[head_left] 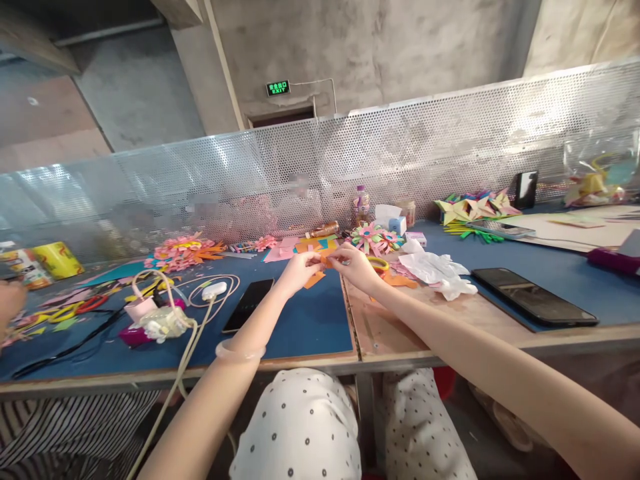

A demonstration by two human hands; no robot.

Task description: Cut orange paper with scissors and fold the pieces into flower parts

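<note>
Both my arms reach out over the table. My left hand [299, 270] and my right hand [354, 265] meet at an orange paper piece [323, 265], each pinching one side of it just above the blue mat [310, 320]. More orange paper scraps [400, 281] lie under my right wrist. A pale bangle [240, 351] sits on my left forearm.
A black phone [249, 304] lies left of my hands, another phone [533, 297] to the right by crumpled white plastic [435, 270]. Paper flowers [183, 252], a bottle [361, 205], cables and a charger [214, 291] crowd the table. A perforated metal screen [450, 147] backs it. Another person's sleeve [60, 427] is at left.
</note>
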